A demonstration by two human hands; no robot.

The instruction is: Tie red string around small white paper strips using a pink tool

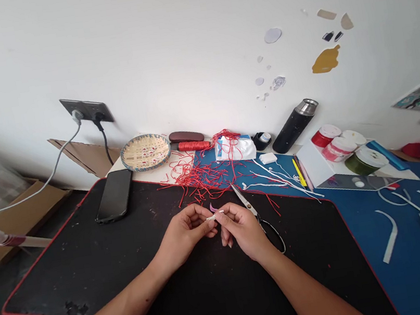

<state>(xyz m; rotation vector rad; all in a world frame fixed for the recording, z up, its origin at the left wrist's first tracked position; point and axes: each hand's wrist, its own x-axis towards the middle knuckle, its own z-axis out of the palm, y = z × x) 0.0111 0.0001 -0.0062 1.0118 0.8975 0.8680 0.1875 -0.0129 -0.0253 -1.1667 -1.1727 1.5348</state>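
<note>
My left hand and my right hand meet over the middle of a black desk mat. Both pinch the same small white strip, with a bit of pink showing just above it. The fingers of both hands are curled closed on it. A pair of scissors lies on the mat right beside my right hand, blades pointing away from me. A heap of red cord pieces lies just beyond my hands.
A black phone lies at the mat's far left, a woven basket and a red thread spool behind it. A black flask, tape rolls, white strips and paper scraps cover the blue mat at right.
</note>
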